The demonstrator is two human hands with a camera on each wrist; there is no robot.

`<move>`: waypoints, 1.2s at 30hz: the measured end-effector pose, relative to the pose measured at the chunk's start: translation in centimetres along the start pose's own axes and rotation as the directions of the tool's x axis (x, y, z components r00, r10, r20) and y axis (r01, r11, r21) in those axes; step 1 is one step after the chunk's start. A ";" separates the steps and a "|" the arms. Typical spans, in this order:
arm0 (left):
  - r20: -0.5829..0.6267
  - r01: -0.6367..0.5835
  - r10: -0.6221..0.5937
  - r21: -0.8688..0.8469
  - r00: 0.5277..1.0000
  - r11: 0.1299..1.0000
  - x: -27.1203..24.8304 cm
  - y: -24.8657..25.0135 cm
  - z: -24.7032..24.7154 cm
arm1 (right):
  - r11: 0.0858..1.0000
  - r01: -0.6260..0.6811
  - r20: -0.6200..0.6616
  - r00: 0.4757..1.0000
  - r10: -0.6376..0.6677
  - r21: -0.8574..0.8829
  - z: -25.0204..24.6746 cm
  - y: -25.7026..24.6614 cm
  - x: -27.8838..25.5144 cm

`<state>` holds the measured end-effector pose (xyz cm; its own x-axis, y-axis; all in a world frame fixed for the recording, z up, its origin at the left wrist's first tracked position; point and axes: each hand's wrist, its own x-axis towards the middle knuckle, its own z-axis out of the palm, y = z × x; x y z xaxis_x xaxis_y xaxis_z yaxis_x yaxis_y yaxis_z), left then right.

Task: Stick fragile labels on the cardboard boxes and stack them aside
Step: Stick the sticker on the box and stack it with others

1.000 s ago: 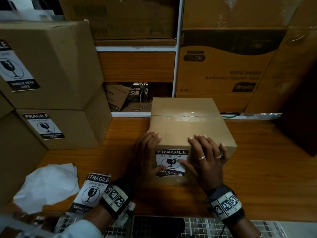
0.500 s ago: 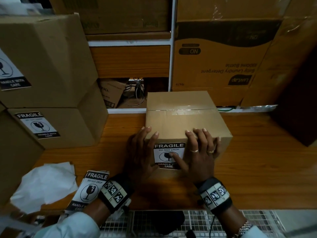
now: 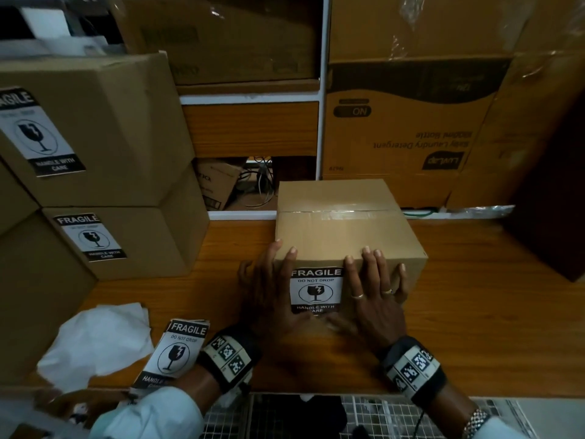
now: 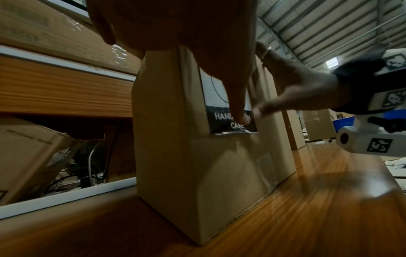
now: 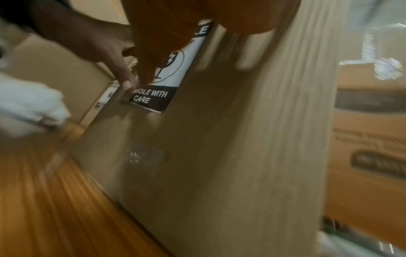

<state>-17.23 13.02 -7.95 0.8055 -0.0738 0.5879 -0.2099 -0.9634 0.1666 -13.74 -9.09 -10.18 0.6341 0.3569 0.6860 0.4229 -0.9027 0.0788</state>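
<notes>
Cardboard box [image 3: 345, 229] label [image 3: 316, 289] now uncovered; both thumbs slid down.

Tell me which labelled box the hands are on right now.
The taped box alone at mid-table: both hands, left hand and right hand, press its front label. The other two labelled boxes sit stacked left, untouched.
</notes>
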 end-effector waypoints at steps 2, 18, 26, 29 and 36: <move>-0.024 0.020 -0.020 -0.014 1.000 1.000 0.0 0.4 0.2 | 0.997 -0.041 -0.044 0.998 0.044 0.060 -0.1 -0.5 0.2; -0.218 -0.082 0.071 -0.041 0.973 0.996 1.4 -1.3 -0.2 | 0.974 -0.067 -0.125 0.987 0.096 0.217 -0.8 1.0 1.8; -0.303 -0.136 0.045 -0.286 0.952 0.949 3.6 -1.8 -2.5 | 0.905 -0.186 -0.177 0.947 0.269 0.383 -2.8 0.5 4.1; -0.275 -0.162 0.065 -0.347 0.959 0.924 3.6 -2.2 -2.7 | 0.890 -0.167 -0.142 0.959 0.247 0.423 -2.9 1.2 4.0; -0.027 -0.037 0.027 -0.543 0.999 0.839 1.5 -3.7 -4.2 | 0.904 -0.184 -0.046 0.975 0.218 0.386 -4.5 5.3 1.8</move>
<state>-17.56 17.55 -4.31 0.7843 -0.0924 0.6135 -0.5068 -0.6657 0.5477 -13.32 -14.34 -5.25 0.6804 0.1399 0.7194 0.5158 -0.7888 -0.3344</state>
